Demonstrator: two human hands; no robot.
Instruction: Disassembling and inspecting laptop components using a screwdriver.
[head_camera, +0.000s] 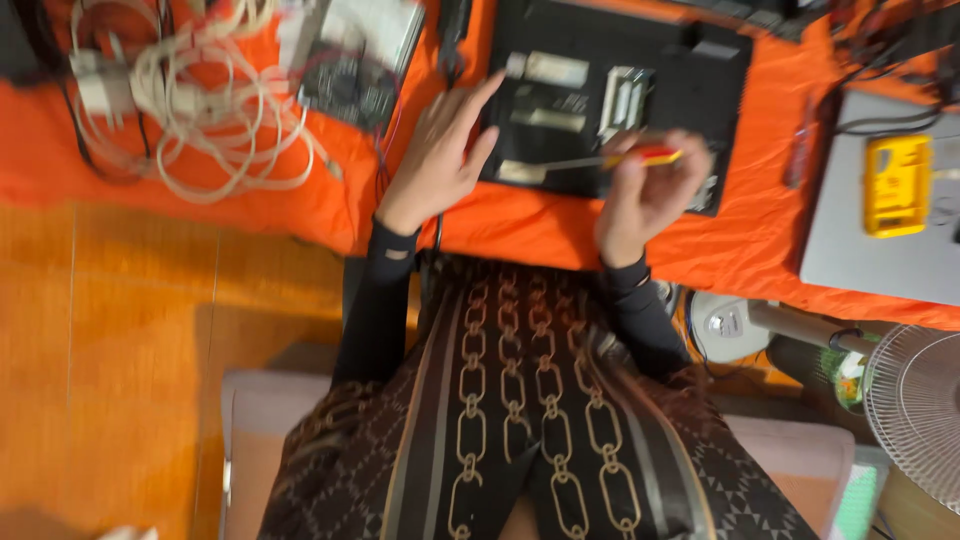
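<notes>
While the right hand (648, 195) holds a red-and-yellow screwdriver (610, 160) in closed fingers, its tip points left over the opened black laptop base (620, 95) on the orange cloth (560, 225). Left hand (440, 150) lies open, fingertips steadying the base's edge. Risk: 1 slip could gouge exposed boards. Beyond, tangled white cables (200, 100) could snag.

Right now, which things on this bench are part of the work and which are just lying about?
In use: left hand on the opened black laptop; right hand holding a red-and-yellow screwdriver.

Lying about: white cable bundle, small circuit board, yellow case, fan.
</notes>
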